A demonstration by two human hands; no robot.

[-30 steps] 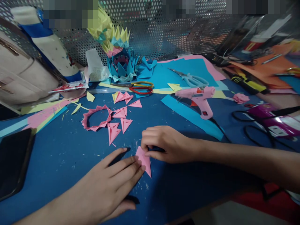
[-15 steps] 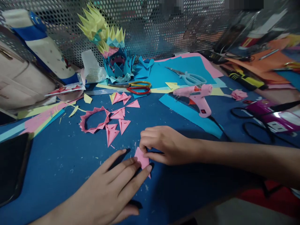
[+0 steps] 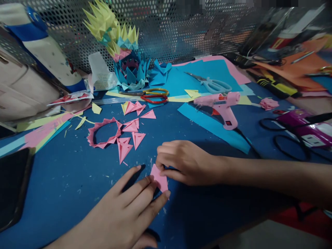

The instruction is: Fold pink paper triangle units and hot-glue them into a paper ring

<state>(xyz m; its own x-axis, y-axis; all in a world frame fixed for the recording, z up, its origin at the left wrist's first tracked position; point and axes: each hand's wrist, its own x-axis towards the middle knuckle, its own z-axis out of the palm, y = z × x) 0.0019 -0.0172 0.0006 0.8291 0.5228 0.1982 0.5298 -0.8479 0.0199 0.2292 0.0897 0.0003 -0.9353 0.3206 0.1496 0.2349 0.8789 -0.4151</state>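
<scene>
A small pink piece of paper (image 3: 160, 180) lies on the blue tabletop between my hands. My left hand (image 3: 129, 207) is open, its spread fingertips resting on the paper's left and lower edges. With fingers curled, my right hand (image 3: 178, 162) pinches the paper's upper right edge; the exact grip is partly hidden. Beyond them are folded pink paper triangles (image 3: 124, 150) and a pink ring of joined paper points (image 3: 93, 140).
A pink glue gun (image 3: 220, 103) with a black cord lies right of centre. Behind are red-and-yellow-handled scissors (image 3: 155, 96), light-blue scissors (image 3: 215, 84), blue paper sheets (image 3: 176, 83) and a spiky paper model (image 3: 132, 71). A black tablet-like object (image 3: 12, 186) lies at left.
My left fingertips have shifted slightly along the pink paper, and more of its lower part shows. My right hand keeps its pinch. The whole view has moved a little.
</scene>
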